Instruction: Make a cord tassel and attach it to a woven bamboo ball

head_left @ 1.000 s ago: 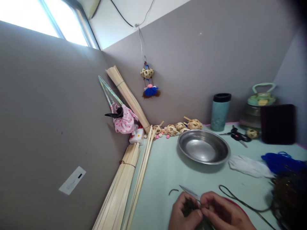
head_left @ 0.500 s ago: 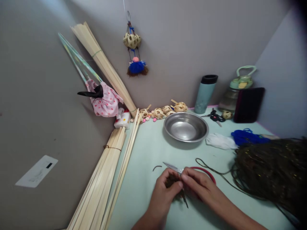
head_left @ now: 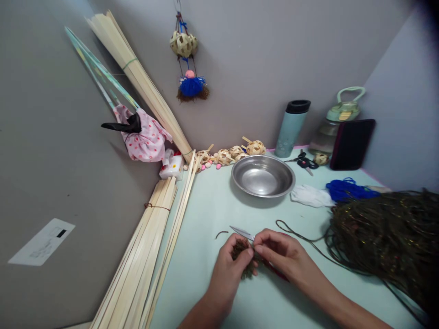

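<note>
The left hand (head_left: pixel 228 265) grasps a fluffy brown-green yarn tuft (head_left: pixel 241 250) above the near part of the pale green tabletop (head_left: pixel 212 205). Its frayed ends fan toward the near side; the fingers cover too much to tell its long axis. The right hand (head_left: pixel 277 251) is pinched closed beside it; I can't tell whether a strand is between the fingertips. Partly under that hand, silver-bladed scissors with red handles (head_left: pixel 242 232) point left and away. Bare surface lies left of the hands and up to the round steel bowl (head_left: pixel 263 177); a dark brown yarn heap (head_left: pixel 384 233) crowds the right.
</note>
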`<state>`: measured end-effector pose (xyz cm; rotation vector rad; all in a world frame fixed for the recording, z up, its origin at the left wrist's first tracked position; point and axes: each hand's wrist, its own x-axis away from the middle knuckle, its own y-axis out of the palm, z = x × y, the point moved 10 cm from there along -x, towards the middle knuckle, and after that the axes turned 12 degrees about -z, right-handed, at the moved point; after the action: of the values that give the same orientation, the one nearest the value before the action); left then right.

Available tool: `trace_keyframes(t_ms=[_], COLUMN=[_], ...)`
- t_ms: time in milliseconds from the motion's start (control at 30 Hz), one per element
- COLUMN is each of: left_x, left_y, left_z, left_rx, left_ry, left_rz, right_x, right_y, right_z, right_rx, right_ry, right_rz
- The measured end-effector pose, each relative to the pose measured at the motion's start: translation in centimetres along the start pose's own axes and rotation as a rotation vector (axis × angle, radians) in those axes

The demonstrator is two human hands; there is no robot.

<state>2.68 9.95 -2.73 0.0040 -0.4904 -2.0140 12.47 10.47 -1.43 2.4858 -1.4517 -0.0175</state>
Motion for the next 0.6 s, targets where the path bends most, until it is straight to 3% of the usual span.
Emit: trace_keyframes(t_ms=[133,600], left_x=[-0.1,-0.1], left_y=[0.2,0.3], left_z=[0.1,0.1], left_rx=[-0.012,-0.028], left_ry=[0.001,-0.040], left_rz=[-0.014,-0.018], right_x=[-0.1,0.3], right_y=[0.0,0.2], right_z=[0.6,-0.4], right_rx=[-0.071,0.065], right_ry=[-0.005,-0.006], right_rz=[0.000,0.015])
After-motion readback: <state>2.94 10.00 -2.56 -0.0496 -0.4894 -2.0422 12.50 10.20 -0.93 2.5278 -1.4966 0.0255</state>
